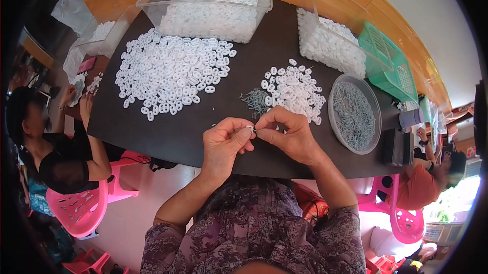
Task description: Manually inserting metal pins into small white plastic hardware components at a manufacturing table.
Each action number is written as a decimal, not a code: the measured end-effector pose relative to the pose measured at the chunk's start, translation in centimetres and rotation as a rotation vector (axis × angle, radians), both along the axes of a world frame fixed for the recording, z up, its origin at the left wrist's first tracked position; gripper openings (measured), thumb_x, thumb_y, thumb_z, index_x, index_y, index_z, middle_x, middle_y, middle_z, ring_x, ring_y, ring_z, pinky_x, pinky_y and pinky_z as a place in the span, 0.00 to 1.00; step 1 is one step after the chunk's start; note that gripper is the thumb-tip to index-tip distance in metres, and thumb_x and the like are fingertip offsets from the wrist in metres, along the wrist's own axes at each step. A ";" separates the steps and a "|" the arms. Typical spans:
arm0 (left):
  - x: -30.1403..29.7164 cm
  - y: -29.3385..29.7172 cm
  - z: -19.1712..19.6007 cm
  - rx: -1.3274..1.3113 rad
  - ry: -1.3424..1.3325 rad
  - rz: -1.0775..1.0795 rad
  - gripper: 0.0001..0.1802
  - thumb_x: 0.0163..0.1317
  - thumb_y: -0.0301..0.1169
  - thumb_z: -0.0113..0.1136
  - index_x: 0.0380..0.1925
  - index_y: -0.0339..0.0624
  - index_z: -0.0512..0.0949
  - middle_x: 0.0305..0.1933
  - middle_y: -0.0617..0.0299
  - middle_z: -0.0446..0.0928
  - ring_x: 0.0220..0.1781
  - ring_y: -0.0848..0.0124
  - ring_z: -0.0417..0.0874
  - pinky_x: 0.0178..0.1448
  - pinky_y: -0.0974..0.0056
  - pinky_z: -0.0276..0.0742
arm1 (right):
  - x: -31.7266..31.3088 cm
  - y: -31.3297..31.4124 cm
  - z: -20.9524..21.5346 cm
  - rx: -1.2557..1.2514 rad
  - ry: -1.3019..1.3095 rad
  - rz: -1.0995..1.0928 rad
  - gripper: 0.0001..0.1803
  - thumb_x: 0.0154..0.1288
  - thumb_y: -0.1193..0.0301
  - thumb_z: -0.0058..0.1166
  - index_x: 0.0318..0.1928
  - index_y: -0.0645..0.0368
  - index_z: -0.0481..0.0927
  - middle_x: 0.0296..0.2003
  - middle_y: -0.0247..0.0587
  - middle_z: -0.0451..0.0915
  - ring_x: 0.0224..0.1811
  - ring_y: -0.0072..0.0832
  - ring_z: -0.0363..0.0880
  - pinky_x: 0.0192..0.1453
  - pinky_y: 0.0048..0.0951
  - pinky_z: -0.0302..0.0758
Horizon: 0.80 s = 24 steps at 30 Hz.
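Note:
My left hand [223, 144] is closed in a pinch on a small white plastic piece [249, 128] just over the table's near edge. Against it, the fingertips of my right hand [291, 135] pinch a tiny dark screw [255, 130], partly hidden by the fingers. Right behind the hands lie a small heap of grey screws [255, 102] and a pile of white plastic pieces [295, 91]. Farther left spreads a larger pile of white oval pieces with two holes [170, 70].
Clear bins [203, 3] of white pieces stand at the back of the dark table [162, 139]. To the right are a round tub [377, 121] of grey screws, a green basket [389, 63] and black boxes [396, 147]. Other people sit on pink chairs [76, 208] at both sides.

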<state>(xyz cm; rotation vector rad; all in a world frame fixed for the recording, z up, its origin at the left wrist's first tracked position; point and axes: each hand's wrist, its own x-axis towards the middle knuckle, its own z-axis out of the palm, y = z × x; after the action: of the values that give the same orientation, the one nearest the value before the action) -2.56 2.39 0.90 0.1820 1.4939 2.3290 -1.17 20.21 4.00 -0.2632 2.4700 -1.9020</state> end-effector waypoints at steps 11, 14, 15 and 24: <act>1.1 1.9 0.3 -0.055 0.067 -0.023 0.08 0.65 0.27 0.57 0.41 0.34 0.77 0.33 0.64 0.78 0.28 0.81 0.75 0.32 0.77 0.70 | 1.5 1.3 0.4 -0.035 -0.077 -0.057 0.06 0.56 0.78 0.62 0.36 0.61 0.80 0.30 0.27 0.78 0.33 0.12 0.73 0.38 0.17 0.69; 1.1 2.2 0.3 -0.060 0.087 -0.023 0.08 0.65 0.27 0.57 0.41 0.33 0.77 0.33 0.64 0.78 0.28 0.81 0.75 0.34 0.76 0.72 | 1.8 1.4 0.3 -0.030 -0.082 -0.079 0.06 0.56 0.78 0.62 0.36 0.60 0.80 0.30 0.27 0.78 0.33 0.12 0.73 0.38 0.17 0.69; 1.1 2.2 0.3 -0.068 0.082 -0.037 0.08 0.65 0.26 0.57 0.40 0.33 0.77 0.33 0.64 0.77 0.28 0.81 0.74 0.34 0.76 0.73 | 1.9 1.4 0.4 -0.001 -0.069 -0.084 0.06 0.56 0.78 0.62 0.35 0.60 0.80 0.31 0.27 0.78 0.34 0.12 0.73 0.38 0.17 0.69; 1.5 2.5 0.2 -0.084 0.115 0.016 0.07 0.66 0.25 0.56 0.39 0.33 0.77 0.32 0.65 0.77 0.28 0.81 0.74 0.32 0.76 0.73 | 1.9 1.2 0.0 -0.030 -0.052 -0.102 0.07 0.55 0.79 0.61 0.35 0.62 0.80 0.29 0.30 0.77 0.31 0.16 0.73 0.36 0.21 0.71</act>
<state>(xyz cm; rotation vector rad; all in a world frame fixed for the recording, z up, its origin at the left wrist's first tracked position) -1.05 4.91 1.10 0.2878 1.6502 2.2980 0.71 21.46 4.02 -0.0880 2.4685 -1.9584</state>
